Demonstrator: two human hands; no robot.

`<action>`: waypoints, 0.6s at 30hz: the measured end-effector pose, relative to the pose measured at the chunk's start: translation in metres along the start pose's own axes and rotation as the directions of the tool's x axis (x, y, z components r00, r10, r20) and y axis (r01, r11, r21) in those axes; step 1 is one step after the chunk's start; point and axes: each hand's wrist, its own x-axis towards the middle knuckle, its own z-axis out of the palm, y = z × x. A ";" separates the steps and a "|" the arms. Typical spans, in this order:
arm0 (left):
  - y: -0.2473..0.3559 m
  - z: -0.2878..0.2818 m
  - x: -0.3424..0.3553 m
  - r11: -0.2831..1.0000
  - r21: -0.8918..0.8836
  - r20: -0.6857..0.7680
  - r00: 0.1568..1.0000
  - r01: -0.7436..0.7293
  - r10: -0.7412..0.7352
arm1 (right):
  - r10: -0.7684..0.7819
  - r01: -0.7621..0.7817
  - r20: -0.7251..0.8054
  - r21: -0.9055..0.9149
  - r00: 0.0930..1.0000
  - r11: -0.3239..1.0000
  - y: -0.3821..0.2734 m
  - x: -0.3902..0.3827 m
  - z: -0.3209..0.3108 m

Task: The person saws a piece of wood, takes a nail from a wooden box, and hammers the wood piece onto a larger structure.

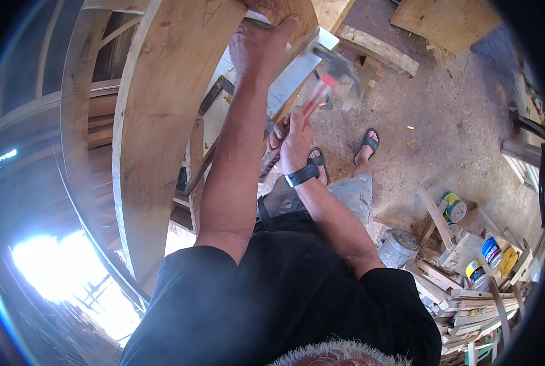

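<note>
**Hammer raised beside a curved plank**

The left hand [257, 46] reaches up and presses against the upper end of a broad curved plank [162, 122], fingers bent over a metal strip [294, 73] that lies slanted against the wood. Whether the fingers grip the strip or only steady it, I cannot tell.

The right hand [294, 143] is clenched around the red-and-dark handle of a hammer [333, 70]. The hammer's steel head is blurred, up near the top end of the strip and just right of the left hand. A dark wristwatch [301, 175] sits on the right wrist.

The plank stands nearly upright to the person's left, with a second curved timber [77, 104] beside it, farther left. Below, two feet in dark sandals [367, 143] stand on a dirt floor [455, 122] scattered with wood chips.

At lower right lies a heap of wood offcuts [468, 305], with several tins [455, 207] among them and a grey metal can [399, 247] just beside the heap. A flat board [446, 18] lies on the floor at the upper right, well apart from the hands.
</note>
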 end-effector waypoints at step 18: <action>0.006 0.004 -0.080 0.949 -0.187 -0.189 0.957 -0.254 0.219 | -0.075 -0.045 -0.185 -0.571 0.980 0.820 -0.200 0.011 -0.171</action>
